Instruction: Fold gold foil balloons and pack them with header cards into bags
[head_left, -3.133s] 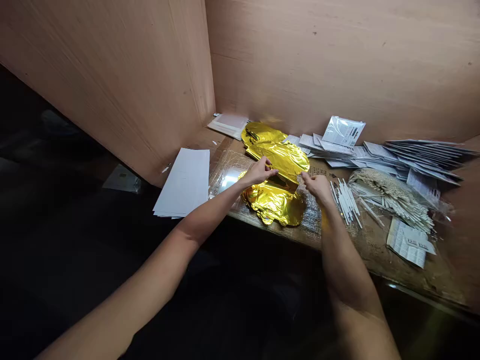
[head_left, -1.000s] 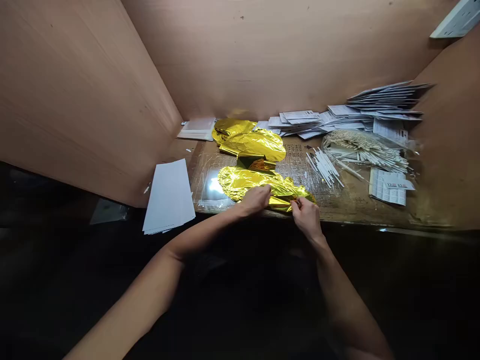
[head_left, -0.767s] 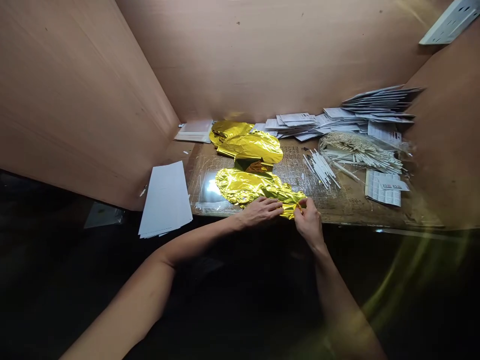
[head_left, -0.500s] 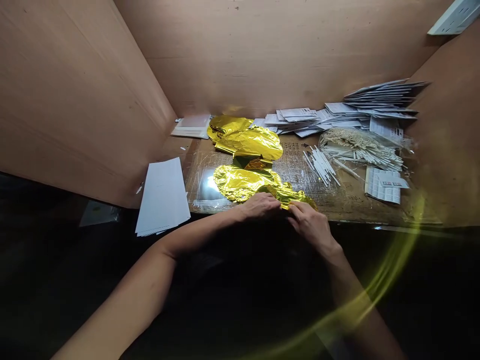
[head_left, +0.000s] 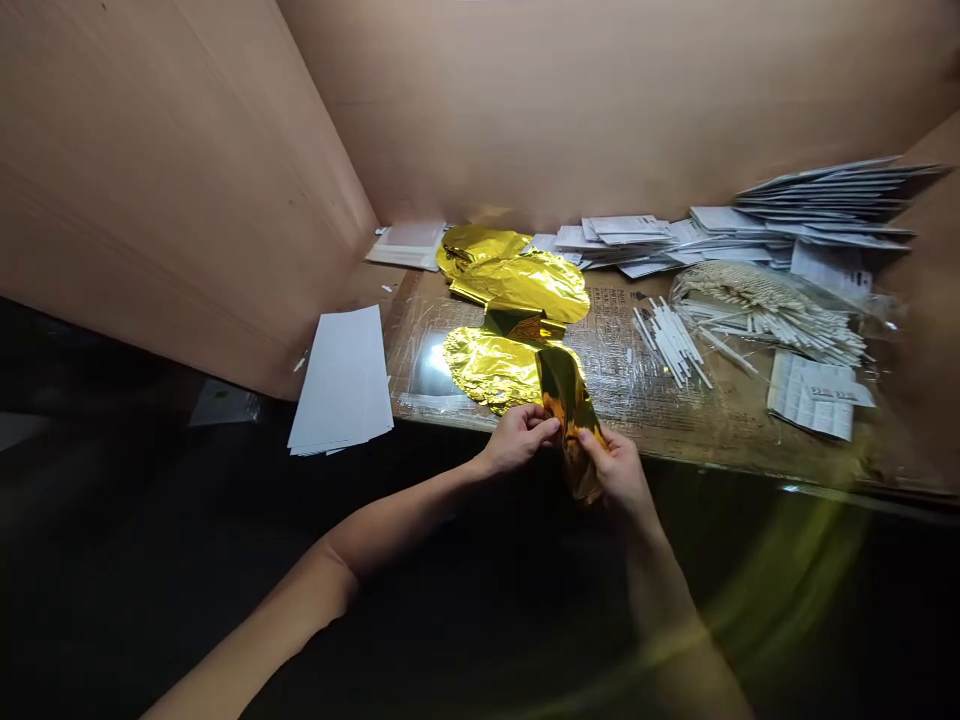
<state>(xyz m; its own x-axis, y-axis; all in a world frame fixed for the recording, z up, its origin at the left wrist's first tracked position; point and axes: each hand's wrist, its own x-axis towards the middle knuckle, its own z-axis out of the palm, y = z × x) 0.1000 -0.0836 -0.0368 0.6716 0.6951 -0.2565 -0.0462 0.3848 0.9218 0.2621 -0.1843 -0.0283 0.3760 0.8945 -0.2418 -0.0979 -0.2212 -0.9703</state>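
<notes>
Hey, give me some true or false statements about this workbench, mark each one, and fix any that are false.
1. The left hand and right hand both pinch a strip of gold foil. True.
2. The stack of white paper lies to the right of the hands. False: it lies to their left.
3. Loose white sticks lie on the bench to the right of the hands. True.
4. The right hand holds one of the white sticks. False: it holds the foil, and the sticks lie apart from it.
5. Brick walls surround the bench. False: the walls are wood panels.
6. More gold foil lies on the bench beyond the hands. True.
</notes>
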